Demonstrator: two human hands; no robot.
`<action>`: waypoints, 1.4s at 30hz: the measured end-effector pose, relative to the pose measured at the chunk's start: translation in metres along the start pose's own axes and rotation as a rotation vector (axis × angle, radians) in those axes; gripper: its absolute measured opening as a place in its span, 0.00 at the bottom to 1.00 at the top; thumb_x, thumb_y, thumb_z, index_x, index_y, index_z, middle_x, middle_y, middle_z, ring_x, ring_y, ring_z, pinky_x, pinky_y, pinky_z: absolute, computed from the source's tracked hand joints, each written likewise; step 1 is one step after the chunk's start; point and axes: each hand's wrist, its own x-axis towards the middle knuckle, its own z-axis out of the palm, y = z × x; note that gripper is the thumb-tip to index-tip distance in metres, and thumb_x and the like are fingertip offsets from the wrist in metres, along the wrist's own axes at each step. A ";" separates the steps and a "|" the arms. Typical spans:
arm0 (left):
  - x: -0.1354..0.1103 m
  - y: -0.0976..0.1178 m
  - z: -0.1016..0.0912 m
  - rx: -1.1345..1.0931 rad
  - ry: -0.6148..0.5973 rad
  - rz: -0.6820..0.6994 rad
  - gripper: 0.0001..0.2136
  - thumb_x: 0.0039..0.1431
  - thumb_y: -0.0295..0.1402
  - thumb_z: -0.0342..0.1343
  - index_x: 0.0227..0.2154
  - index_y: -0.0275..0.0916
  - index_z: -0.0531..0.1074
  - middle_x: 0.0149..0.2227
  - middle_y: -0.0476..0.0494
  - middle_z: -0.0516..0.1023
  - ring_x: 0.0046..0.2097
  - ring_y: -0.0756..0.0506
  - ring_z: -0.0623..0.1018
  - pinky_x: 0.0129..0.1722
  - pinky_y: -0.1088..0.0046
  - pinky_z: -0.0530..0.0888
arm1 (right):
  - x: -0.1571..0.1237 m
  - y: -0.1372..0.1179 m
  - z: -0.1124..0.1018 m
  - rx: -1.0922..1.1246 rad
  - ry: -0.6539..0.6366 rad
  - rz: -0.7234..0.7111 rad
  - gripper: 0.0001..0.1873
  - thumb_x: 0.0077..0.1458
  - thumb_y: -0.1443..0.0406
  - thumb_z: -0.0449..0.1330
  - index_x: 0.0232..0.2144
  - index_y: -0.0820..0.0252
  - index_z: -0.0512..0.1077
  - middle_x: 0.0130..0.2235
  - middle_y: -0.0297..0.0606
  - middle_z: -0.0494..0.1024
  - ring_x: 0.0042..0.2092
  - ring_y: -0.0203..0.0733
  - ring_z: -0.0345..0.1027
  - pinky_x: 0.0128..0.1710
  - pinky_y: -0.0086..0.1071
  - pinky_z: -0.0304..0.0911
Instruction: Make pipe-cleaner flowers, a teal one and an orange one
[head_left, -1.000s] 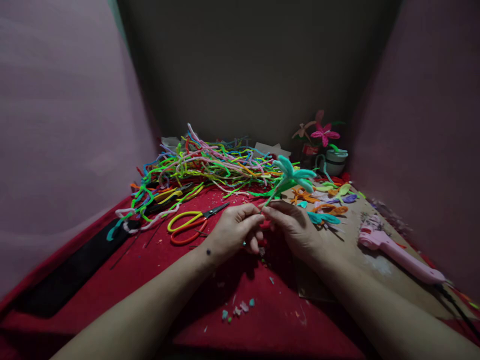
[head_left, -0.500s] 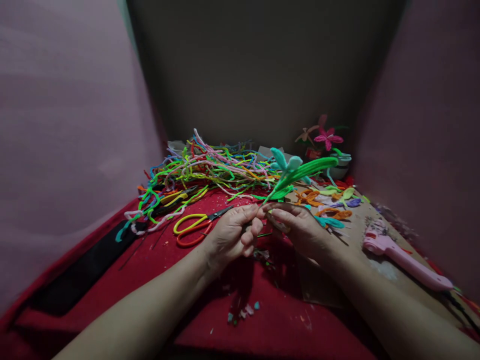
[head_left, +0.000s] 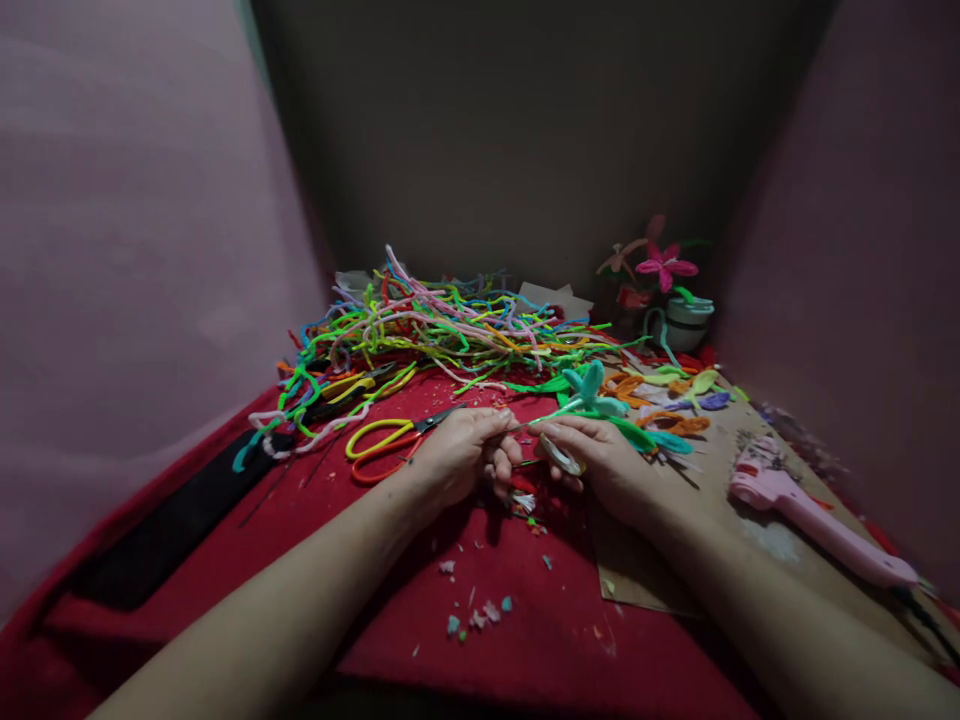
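A turquoise pipe-cleaner flower point(head_left: 589, 388) with a thin stem leans to the right above the red cloth. My left hand point(head_left: 469, 452) is closed, its thumb and forefinger pinching the stem's lower end. Close beside it, my right hand point(head_left: 600, 455) is also closed, with its thumb and forefinger at the stem below the petals. A small roll of tape point(head_left: 562, 456) hangs in the curled fingers of that hand. Scissors point(head_left: 384, 450) with yellow and red handles lie just left of my left hand, their blade tips partly behind it.
A tangled heap of coloured pipe cleaners point(head_left: 442, 325) spans the back. At right, a pink glue gun point(head_left: 817, 515) and loose petals point(head_left: 675, 425) lie on a cardboard sheet point(head_left: 645, 585). A small pot point(head_left: 688, 325) stands behind. Scraps point(head_left: 480, 615) dot the red cloth point(head_left: 390, 610).
The flower has tipped lower and to the right, with its long green leaves swung down behind my right hand. The tape roll now shows more clearly. My view has shifted slightly.
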 end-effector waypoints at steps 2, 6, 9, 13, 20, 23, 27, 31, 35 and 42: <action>-0.003 0.009 -0.005 0.175 0.105 0.012 0.13 0.56 0.42 0.49 0.31 0.35 0.65 0.22 0.48 0.71 0.18 0.51 0.70 0.16 0.76 0.67 | 0.001 0.000 -0.001 0.032 -0.007 0.004 0.15 0.46 0.55 0.61 0.30 0.61 0.72 0.22 0.30 0.69 0.19 0.29 0.57 0.16 0.25 0.47; -0.019 0.030 -0.027 0.854 0.381 0.232 0.11 0.55 0.41 0.48 0.29 0.37 0.65 0.27 0.47 0.72 0.26 0.50 0.72 0.26 0.75 0.67 | 0.000 0.001 -0.004 0.055 -0.015 0.007 0.16 0.46 0.55 0.61 0.33 0.61 0.72 0.20 0.30 0.69 0.18 0.29 0.57 0.15 0.25 0.46; -0.034 0.038 -0.053 1.411 0.413 0.273 0.09 0.54 0.37 0.48 0.30 0.38 0.68 0.32 0.43 0.73 0.34 0.46 0.72 0.34 0.71 0.67 | -0.001 0.002 -0.006 0.064 -0.021 0.008 0.16 0.46 0.56 0.61 0.33 0.62 0.72 0.19 0.31 0.69 0.18 0.30 0.57 0.16 0.25 0.48; -0.047 0.034 -0.082 1.826 0.358 0.054 0.08 0.55 0.34 0.45 0.28 0.39 0.68 0.32 0.39 0.73 0.35 0.43 0.72 0.32 0.70 0.64 | 0.000 0.005 -0.006 0.083 -0.033 0.020 0.14 0.47 0.57 0.62 0.32 0.60 0.73 0.21 0.32 0.71 0.20 0.31 0.60 0.18 0.27 0.53; -0.044 0.034 -0.091 1.880 0.283 -0.052 0.07 0.51 0.28 0.45 0.32 0.38 0.65 0.32 0.39 0.72 0.31 0.44 0.72 0.28 0.71 0.62 | 0.000 0.003 -0.007 0.044 -0.080 0.013 0.13 0.48 0.57 0.61 0.33 0.60 0.72 0.20 0.31 0.72 0.19 0.31 0.61 0.19 0.27 0.53; -0.045 0.043 -0.091 1.970 0.294 0.018 0.06 0.51 0.29 0.46 0.32 0.36 0.66 0.33 0.36 0.73 0.34 0.41 0.72 0.33 0.69 0.63 | 0.000 0.002 -0.007 0.029 -0.074 0.024 0.14 0.48 0.57 0.61 0.33 0.60 0.72 0.20 0.31 0.71 0.18 0.31 0.61 0.18 0.26 0.52; -0.054 0.058 -0.090 2.132 0.406 0.085 0.07 0.52 0.24 0.43 0.30 0.35 0.66 0.31 0.34 0.72 0.35 0.39 0.72 0.35 0.67 0.63 | 0.000 0.003 -0.008 0.053 -0.081 0.024 0.13 0.48 0.57 0.61 0.34 0.60 0.71 0.21 0.31 0.72 0.19 0.31 0.62 0.18 0.26 0.52; -0.066 0.072 -0.087 2.037 0.623 0.218 0.05 0.54 0.26 0.43 0.26 0.37 0.62 0.28 0.41 0.68 0.34 0.42 0.70 0.33 0.69 0.62 | -0.001 0.002 -0.009 0.061 -0.098 0.039 0.14 0.47 0.57 0.62 0.33 0.61 0.71 0.21 0.31 0.72 0.20 0.31 0.62 0.19 0.25 0.54; -0.075 0.073 -0.074 1.355 0.437 0.113 0.07 0.51 0.33 0.50 0.23 0.39 0.58 0.21 0.52 0.61 0.23 0.52 0.62 0.24 0.77 0.58 | 0.000 0.003 -0.010 0.086 -0.121 0.043 0.16 0.45 0.57 0.63 0.35 0.61 0.71 0.23 0.32 0.72 0.20 0.31 0.62 0.19 0.25 0.55; -0.078 0.047 -0.023 0.724 -0.261 -0.100 0.14 0.52 0.41 0.54 0.21 0.38 0.60 0.17 0.54 0.63 0.19 0.54 0.63 0.19 0.80 0.60 | 0.001 0.005 -0.012 0.102 -0.122 0.026 0.15 0.44 0.59 0.65 0.34 0.61 0.71 0.24 0.32 0.73 0.20 0.31 0.63 0.20 0.25 0.55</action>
